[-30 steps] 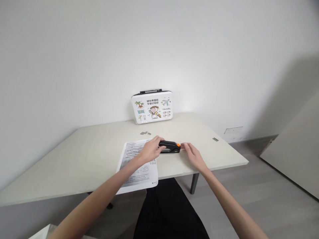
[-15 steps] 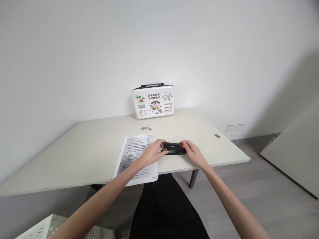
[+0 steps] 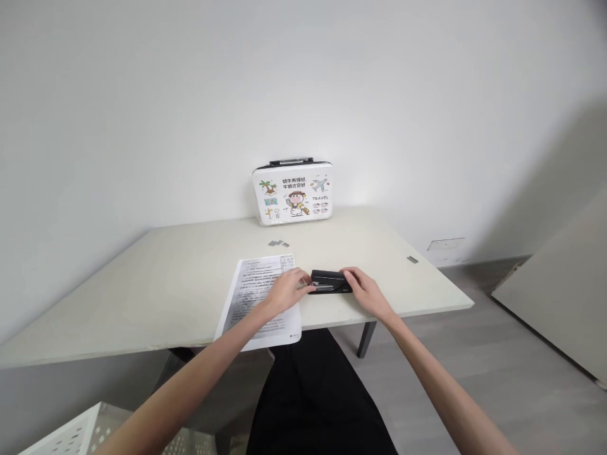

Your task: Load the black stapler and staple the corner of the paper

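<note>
A black stapler (image 3: 331, 279) lies sideways near the table's front edge, with a metal strip showing along its side. At its left end, the fingers and thumb of my left hand (image 3: 287, 292) are closed in a pinch; the exact contact is too small to make out. My right hand (image 3: 366, 291) grips the stapler's right end, its fingers covering that end. Beneath my left hand and wrist lies a printed sheet of paper (image 3: 256, 284), partly hidden and reaching over the table edge.
Several grey staple strips (image 3: 276, 243) lie behind the paper, and another strip (image 3: 412, 259) is near the table's right edge. A white cartoon-printed case (image 3: 294, 196) stands against the wall. At the lower left is a white perforated basket (image 3: 90, 423).
My left hand's fingers have drawn slightly left at the stapler's end. The orange part at the right end, visible before, is now covered by my right hand.
</note>
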A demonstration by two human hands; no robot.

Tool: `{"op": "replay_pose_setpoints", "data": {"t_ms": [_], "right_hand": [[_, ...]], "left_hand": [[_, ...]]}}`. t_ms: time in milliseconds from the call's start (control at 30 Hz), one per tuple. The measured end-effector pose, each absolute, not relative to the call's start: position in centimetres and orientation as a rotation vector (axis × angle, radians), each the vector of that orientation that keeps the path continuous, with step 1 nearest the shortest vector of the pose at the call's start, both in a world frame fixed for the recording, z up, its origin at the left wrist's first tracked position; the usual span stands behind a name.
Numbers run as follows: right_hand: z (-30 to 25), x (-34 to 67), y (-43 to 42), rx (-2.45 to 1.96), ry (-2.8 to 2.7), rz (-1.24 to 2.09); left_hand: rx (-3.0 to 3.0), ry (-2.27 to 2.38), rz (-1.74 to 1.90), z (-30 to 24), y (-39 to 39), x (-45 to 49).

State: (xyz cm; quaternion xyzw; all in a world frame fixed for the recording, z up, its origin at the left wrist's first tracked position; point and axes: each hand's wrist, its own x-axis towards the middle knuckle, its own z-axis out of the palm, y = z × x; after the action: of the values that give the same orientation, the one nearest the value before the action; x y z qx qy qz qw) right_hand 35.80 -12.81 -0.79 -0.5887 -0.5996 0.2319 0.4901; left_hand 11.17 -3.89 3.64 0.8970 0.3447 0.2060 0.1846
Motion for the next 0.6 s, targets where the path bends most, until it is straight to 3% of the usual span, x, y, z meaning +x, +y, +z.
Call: {"op": "replay_pose_setpoints", "data": {"t_ms": [367, 600], "right_hand": [[-1.2, 35.5, -12.9, -1.444, -1.555, 0.519], [-1.6, 35.6, -12.7, -1.439, -1.494, 0.499]], "left_hand": [[2.613, 0.897, 0.490, 4.5, -1.6, 6.4], [2.760, 1.309, 0.546, 3.5, 5.7, 7.9]]}}
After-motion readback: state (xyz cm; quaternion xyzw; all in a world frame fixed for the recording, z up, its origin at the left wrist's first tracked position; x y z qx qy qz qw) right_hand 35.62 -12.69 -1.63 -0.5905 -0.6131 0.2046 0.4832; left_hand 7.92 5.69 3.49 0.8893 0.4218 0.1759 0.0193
